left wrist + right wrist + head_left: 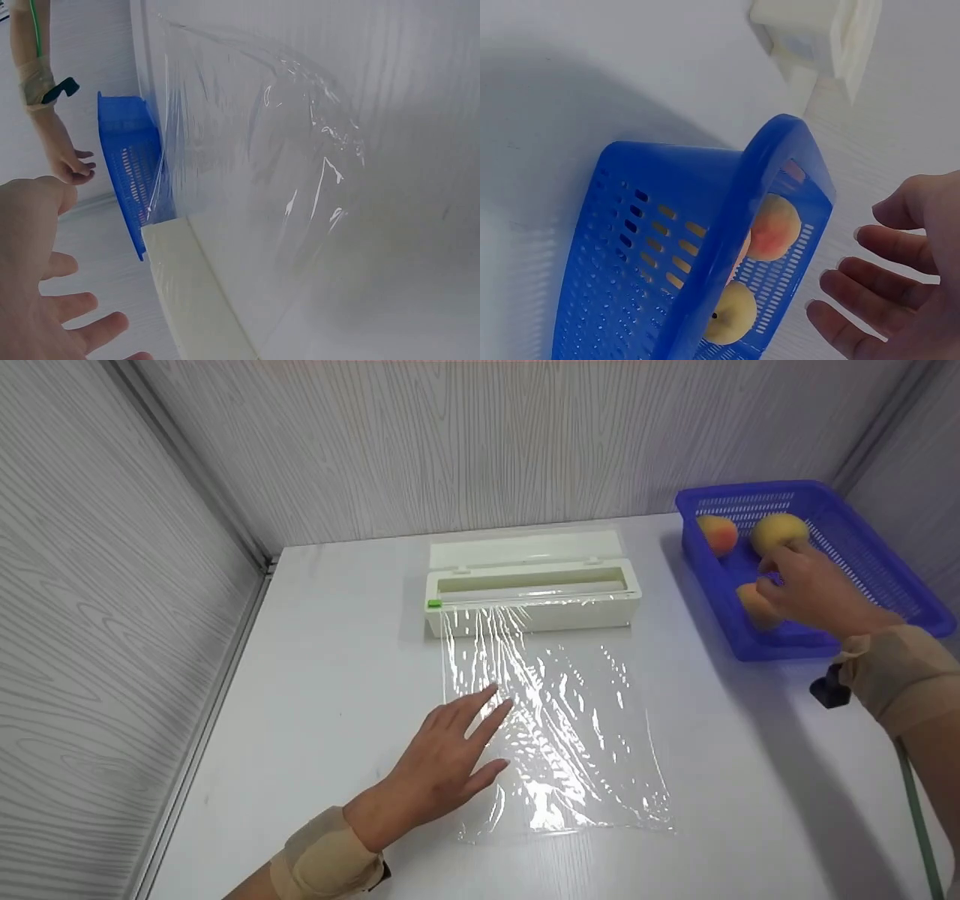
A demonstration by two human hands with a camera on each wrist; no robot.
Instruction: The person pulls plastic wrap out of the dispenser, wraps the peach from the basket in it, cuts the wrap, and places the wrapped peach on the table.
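A sheet of clear cling film (570, 720) stretches over the white table from a white cling film dispenser (532, 616) whose lid is raised. My left hand (442, 757) is spread over the sheet's left part, fingers extended; whether it touches the film I cannot tell. Above a blue plastic basket (709, 592) hovers my right hand (814, 585), its fingers loosely bent and holding nothing. Inside lie a red-and-yellow peach (775, 227), a yellow round fruit (733, 313) and an orange-yellow fruit (756, 607), which the right hand partly covers in the head view.
A green slider (435, 604) sits at the left end of the dispenser's front edge. Wood-grain panels (450, 442) rise behind the table and at its sides. A green cable (919, 817) runs down by the right forearm.
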